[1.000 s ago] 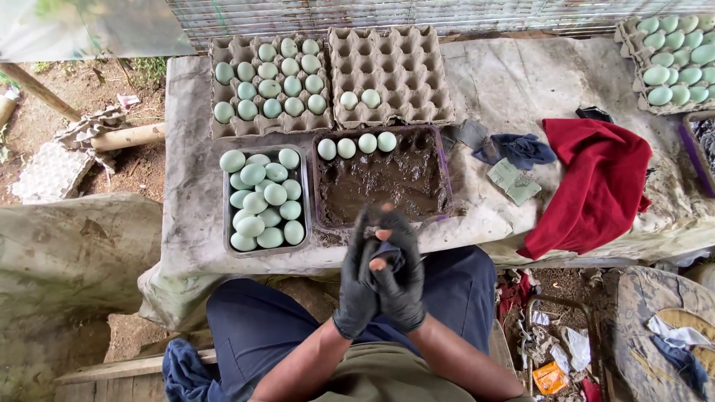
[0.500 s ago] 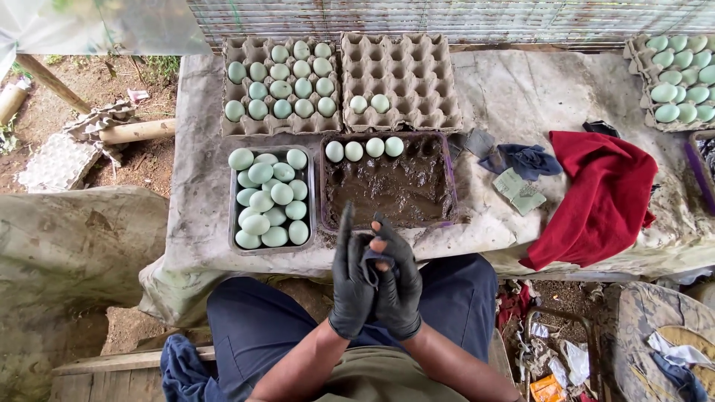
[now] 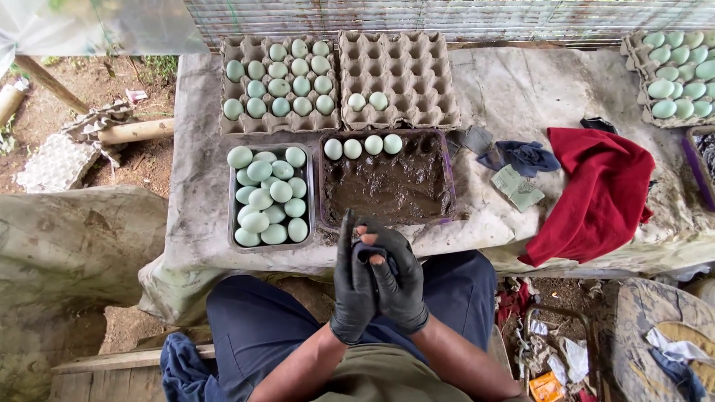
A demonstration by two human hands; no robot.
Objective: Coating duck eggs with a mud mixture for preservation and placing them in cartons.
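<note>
Both hands gloved black, pressed together over the lap. Left hand [image 3: 353, 286] fingers straight up, flat against the right hand [image 3: 398, 286], whose fingers curl over the glove [image 3: 370, 251] at the fingertips, a bit of bare finger showing there. Just ahead: mud tray [image 3: 387, 186] with 3 eggs [image 3: 363, 146] along its far edge. Ahead-left: metal tray [image 3: 232, 201] heaped with about 14 pale green eggs. Beyond it, a carton [image 3: 277, 83] holding 14 eggs; beyond the mud tray, second carton [image 3: 398, 74] with 2. Right of hands: red cloth [image 3: 596, 193], blue rag [image 3: 525, 155]. Far right: third carton [image 3: 674, 71], cut off by the frame edge, count unclear.
</note>
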